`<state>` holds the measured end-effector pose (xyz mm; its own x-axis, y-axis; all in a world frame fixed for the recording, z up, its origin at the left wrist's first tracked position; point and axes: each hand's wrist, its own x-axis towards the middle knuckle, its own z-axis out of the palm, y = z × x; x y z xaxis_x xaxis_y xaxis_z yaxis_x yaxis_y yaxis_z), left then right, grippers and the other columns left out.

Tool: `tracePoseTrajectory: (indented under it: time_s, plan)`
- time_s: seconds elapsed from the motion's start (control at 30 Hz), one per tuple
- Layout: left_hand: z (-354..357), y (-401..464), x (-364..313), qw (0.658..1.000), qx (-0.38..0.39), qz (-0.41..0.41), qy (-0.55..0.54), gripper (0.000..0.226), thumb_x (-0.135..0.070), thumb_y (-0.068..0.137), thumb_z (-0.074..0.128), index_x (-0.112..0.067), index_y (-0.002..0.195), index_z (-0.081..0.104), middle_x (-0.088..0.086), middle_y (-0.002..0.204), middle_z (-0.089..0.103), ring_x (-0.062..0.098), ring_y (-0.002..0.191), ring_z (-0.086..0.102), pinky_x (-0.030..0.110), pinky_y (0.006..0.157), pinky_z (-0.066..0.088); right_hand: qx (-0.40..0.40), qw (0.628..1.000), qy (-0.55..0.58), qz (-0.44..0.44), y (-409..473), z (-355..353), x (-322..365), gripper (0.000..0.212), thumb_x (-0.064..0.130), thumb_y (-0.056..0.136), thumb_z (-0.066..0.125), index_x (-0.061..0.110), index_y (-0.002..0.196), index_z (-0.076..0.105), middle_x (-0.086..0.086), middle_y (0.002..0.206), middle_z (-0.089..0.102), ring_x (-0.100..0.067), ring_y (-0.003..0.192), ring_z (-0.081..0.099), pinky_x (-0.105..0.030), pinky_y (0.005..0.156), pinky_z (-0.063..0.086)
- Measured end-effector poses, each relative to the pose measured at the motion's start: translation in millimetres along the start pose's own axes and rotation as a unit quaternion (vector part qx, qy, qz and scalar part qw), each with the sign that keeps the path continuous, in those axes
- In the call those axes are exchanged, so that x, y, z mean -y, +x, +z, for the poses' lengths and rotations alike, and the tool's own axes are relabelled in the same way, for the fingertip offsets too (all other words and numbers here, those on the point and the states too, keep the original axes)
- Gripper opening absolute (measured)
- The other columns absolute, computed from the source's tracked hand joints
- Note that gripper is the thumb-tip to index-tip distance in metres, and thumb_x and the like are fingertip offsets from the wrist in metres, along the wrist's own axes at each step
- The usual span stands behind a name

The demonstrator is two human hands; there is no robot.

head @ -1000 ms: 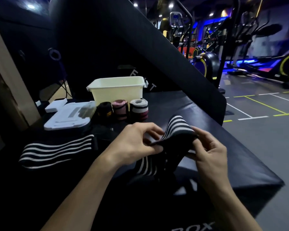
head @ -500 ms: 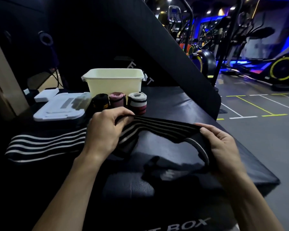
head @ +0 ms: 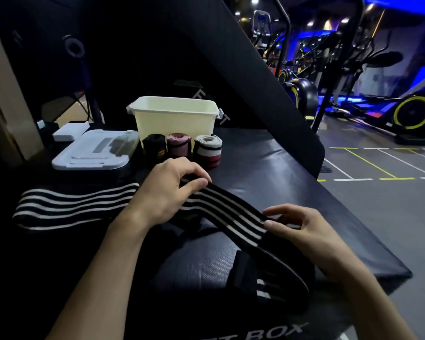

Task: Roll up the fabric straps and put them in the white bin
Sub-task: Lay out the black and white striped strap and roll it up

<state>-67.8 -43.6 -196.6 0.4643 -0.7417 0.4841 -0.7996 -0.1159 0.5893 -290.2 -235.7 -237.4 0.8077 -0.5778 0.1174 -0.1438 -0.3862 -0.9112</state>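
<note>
hands pinch striped strap at both ends, left hand, right hand; three rolls block white bin

The striped strap is woven cloth, matt black with white bands, ribbed along its length. The second striped strap looks the same. The worktop is black padded vinyl with a dull sheen, finely grained near the front edge. The white bin is smooth plastic, as is the glossy lid. Three rolled straps are soft matt fabric.
</note>
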Motion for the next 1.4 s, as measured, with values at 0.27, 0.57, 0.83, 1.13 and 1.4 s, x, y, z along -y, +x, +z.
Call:
tracePoseTrajectory:
  time_s: [0.27,0.57,0.83,1.13,1.4]
  plan:
    - [13,5,-2,0.994,-0.034,0.016,0.101,0.015,-0.026,0.084,0.081,-0.037,0.094,0.078,-0.015,0.091,0.066,0.012,0.093,0.059,0.035,0.089,0.05,-0.208,0.916,-0.265,-0.216,6,-63,74,0.034,0.017,0.08,0.082,0.028,0.11,0.072,0.006,0.078,0.068,-0.016,0.063,0.061,-0.031,0.07,0.052]
    - [37,15,-21,0.982,-0.157,-0.077,-0.07,0.009,-0.025,0.093,0.071,-0.032,0.096,0.075,-0.018,0.077,0.074,-0.005,0.077,0.068,0.011,0.069,0.048,-0.002,0.891,-0.414,-0.184,-12,-11,54,0.032,0.037,0.078,0.084,0.033,0.098,0.059,0.02,0.071,0.061,-0.003,0.063,0.059,-0.027,0.063,0.05]
    - [35,18,-27,0.875,-0.051,-0.135,-0.462,0.021,-0.011,0.111,0.039,-0.017,0.1,0.056,0.009,0.096,0.066,0.02,0.079,0.068,0.029,0.062,0.058,0.054,0.982,-0.148,-0.106,25,-18,83,0.028,0.053,0.084,0.062,0.03,0.1,0.058,0.013,0.1,0.067,-0.014,0.083,0.071,-0.045,0.076,0.061]
    - [33,24,-25,0.839,-0.005,-0.121,-0.531,0.022,-0.017,0.112,0.038,-0.021,0.103,0.058,0.006,0.092,0.071,0.021,0.073,0.07,0.032,0.057,0.056,0.113,0.965,-0.131,-0.199,66,9,100,0.044,0.007,0.093,0.064,0.029,0.131,0.059,0.004,0.113,0.069,-0.023,0.108,0.067,-0.05,0.102,0.052]
    - [65,30,-22,0.899,0.071,-0.144,-0.407,0.068,-0.03,0.101,0.061,-0.053,0.151,0.02,0.0,0.138,0.05,0.017,0.077,0.071,0.049,0.078,0.064,-0.041,0.985,-0.066,-0.157,136,-8,78,0.057,-0.019,0.091,0.048,0.012,0.137,0.059,-0.002,0.131,0.065,-0.005,0.118,0.059,-0.017,0.105,0.042]
